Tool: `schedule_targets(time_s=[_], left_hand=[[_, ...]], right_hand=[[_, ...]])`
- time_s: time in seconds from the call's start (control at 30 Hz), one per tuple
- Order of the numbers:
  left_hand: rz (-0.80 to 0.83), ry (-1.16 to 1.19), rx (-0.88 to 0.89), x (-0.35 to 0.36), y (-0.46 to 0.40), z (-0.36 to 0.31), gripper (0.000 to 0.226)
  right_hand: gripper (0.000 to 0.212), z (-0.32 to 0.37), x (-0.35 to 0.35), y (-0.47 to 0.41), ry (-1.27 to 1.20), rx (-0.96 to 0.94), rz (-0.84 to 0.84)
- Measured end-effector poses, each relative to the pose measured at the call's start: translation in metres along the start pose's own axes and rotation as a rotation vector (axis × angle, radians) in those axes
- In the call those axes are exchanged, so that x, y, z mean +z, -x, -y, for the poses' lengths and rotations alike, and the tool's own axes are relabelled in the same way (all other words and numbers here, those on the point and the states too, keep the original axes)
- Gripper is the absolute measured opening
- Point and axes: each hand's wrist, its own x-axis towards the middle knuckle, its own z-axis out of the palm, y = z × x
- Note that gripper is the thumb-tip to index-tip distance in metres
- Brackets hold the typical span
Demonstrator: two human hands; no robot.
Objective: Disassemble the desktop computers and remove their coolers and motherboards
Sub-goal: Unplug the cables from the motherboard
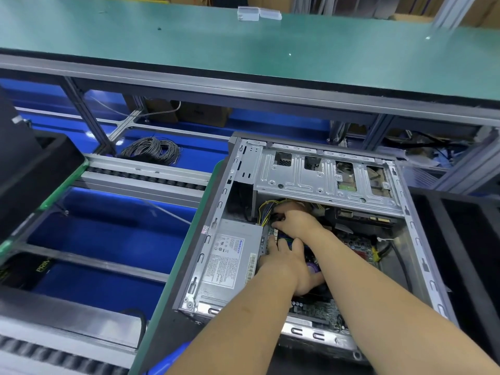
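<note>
Here, near to far:
Computer case (pixel 303 332): lying on its side on the bench (pixel 173 307), open face up so both arms are reaching in.
Left hand (pixel 284 262): resting on the motherboard (pixel 313 309), fingers (pixel 270 243) lying fairly straight, seemingly steadying it.
Right hand (pixel 295 220): fingers curling round a black plug beside the yellow wires (pixel 263 212), probably pulling it free.
Power supply (pixel 230 261): sitting just left, not yet removed.

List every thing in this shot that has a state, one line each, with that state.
computer case: lying on its side, side panel off, inside exposed.
power supply: in place in the case.
motherboard: in place in the case.
drive cage: mounted, bays partly open.
left hand: open, fingers resting on the motherboard.
right hand: grips a black connector by the yellow wires.
cable coil: coiled, lying loose.
</note>
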Motion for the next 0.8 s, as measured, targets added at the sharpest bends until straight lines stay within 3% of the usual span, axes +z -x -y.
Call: schedule_targets(time_s=[0.13,0.3,0.47,0.63,0.7,0.8], left_hand=[[-0.002,-0.009,0.002,0.0,0.001,-0.001,0.095],[0.002,-0.006,0.004,0.0,-0.001,0.001,0.094],[0.022,-0.007,-0.003,0.001,-0.005,0.002,0.105],[-0.027,-0.034,0.0,-0.003,-0.002,-0.001,0.106],[-0.091,-0.015,0.036,-0.012,0.003,-0.004,0.094],[-0.169,-0.02,0.092,-0.034,0.016,-0.004,0.038]], right_hand=[[0.049,-0.002,0.001,0.002,-0.057,-0.022,-0.005],[0.024,0.004,-0.005,0.0,0.076,-0.024,0.036],[0.032,0.001,-0.021,0.022,-0.036,0.048,0.013],[0.026,-0.001,-0.042,0.062,-0.122,0.02,-0.04],[0.025,-0.003,-0.045,0.078,-0.066,0.016,0.04],[0.028,-0.01,-0.049,0.1,-0.011,0.046,0.083]])
